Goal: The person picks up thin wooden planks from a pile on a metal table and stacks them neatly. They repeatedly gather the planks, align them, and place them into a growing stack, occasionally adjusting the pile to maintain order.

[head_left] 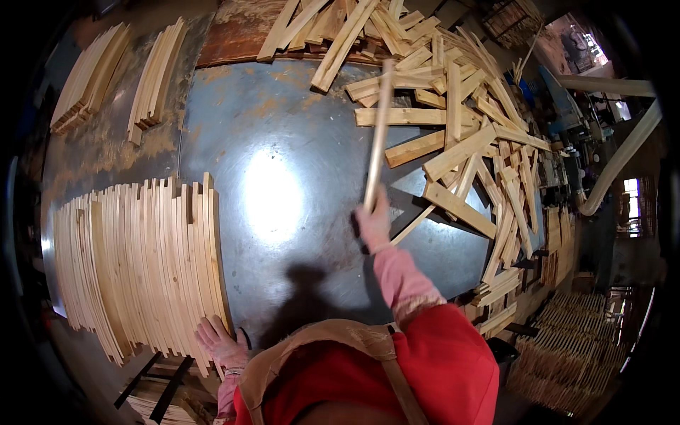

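My right hand (375, 221) is closed round the near end of a wooden strip (380, 134), which points away from me over the metal table (241, 234). Beyond that hand, to the right, a jumbled heap of wooden slats (460, 152) covers the table's far right side. My left hand (221, 345) rests with spread fingers at the near right corner of a row of wooden strips (142, 262). These strips stand side by side at the left, their near ends uneven. The left hand grips nothing that I can see.
Two smaller bundles of strips, a wider one (92, 74) and a narrower one (157, 79), lie at the far left. A reddish-brown board (230, 32) lies at the back under part of the heap. Stacked slats (570, 347) stand at the lower right. A pale hose (616, 166) bends down at the right.
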{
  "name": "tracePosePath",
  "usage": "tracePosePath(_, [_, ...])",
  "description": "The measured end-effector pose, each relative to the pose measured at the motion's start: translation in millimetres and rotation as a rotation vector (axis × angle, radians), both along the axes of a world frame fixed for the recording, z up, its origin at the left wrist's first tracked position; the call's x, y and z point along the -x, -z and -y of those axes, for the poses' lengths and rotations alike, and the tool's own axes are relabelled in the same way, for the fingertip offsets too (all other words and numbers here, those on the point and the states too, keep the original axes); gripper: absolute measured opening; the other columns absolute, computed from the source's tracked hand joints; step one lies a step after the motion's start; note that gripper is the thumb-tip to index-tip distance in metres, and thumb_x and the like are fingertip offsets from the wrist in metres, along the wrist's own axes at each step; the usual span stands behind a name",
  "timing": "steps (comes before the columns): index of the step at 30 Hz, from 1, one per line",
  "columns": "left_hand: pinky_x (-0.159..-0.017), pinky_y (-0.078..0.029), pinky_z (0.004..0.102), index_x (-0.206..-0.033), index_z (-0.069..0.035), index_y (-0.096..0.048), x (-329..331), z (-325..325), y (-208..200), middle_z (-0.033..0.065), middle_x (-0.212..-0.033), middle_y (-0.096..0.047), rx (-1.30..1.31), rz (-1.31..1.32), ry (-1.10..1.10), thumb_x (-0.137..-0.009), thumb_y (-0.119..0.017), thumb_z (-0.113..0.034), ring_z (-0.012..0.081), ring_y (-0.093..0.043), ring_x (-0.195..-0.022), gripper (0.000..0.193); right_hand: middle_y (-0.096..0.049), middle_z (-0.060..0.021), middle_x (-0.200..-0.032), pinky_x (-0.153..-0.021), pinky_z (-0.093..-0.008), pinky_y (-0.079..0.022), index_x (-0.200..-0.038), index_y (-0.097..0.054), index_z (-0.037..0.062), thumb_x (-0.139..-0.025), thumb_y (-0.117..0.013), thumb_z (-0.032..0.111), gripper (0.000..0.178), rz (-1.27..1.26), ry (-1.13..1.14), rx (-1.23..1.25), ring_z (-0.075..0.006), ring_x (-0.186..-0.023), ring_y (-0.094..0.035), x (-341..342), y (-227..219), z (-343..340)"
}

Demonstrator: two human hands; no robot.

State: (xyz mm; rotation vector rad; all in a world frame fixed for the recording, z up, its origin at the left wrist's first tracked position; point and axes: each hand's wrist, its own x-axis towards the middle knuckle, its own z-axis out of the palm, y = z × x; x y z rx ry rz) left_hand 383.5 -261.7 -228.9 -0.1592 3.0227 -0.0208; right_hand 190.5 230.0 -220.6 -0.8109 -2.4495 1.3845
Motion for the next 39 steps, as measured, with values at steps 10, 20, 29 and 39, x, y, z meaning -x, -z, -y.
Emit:
tracePosePath(10, [-0.132, -0.018, 0.062, -0.162, -0.006, -0.041, 3, 6, -2, 0.0237, -0.169, -0.034, -0.031, 0.0, 0.069, -0.08, -0.077, -0.043, 0.0452, -0.028, -0.158, 0.096, -0.064, -0.0114, -0.105, -0.066, -0.0303, -0.055, -0.161, -0.039, -0.0005, -0.097, -0.064, 0.011, 0.07, 0.008, 0.028, 0.637, -0.0137, -0.074, -0.061, -44, 2, 117])
tracePosePath(20, [-0.131, -0.018, 0.0612, -0.158, -0.005, -0.047, -3, 13, -11, 0.0245, -0.166, -0.039, -0.112, -0.082, 0.083, -0.09, -0.069, -0.058, 0.0463, -0.033, -0.154, 0.088, -0.067, -0.015, -0.106, -0.065, -0.0348, -0.056, -0.161, -0.038, 0.0051, -0.101, -0.06, 0.016, 0.065, -0.103, -0.097, 0.386, -0.0195, -0.072, -0.063, 64, -66, 125])
tracePosePath(29, [-0.132, -0.021, 0.0564, -0.159, -0.007, -0.046, 2, 5, -26, 0.0235, -0.168, -0.036, -0.144, 0.065, 0.076, -0.09, -0.077, -0.048, 0.0444, -0.032, -0.156, 0.086, -0.068, -0.0234, -0.135, -0.102, -0.0499, -0.055, -0.138, -0.065, 0.0036, -0.092, -0.065, 0.039, 0.058, 0.547, -1.473, -0.06, -0.0392, -0.123, -0.067, -112, -41, 292])
tracePosePath(39, [-0.127, -0.033, 0.0517, -0.157, -0.002, -0.047, 33, -56, -56, 0.0256, -0.165, -0.041, -0.156, -0.017, 0.096, -0.09, -0.081, -0.029, 0.0417, -0.04, -0.152, 0.08, -0.06, -0.021, -0.149, -0.114, -0.0506, -0.044, -0.155, -0.05, 0.0101, -0.092, -0.071, 0.033, 0.07, 0.296, 0.054, -0.704, -0.0398, -0.139, -0.055, 25, 2, -63])
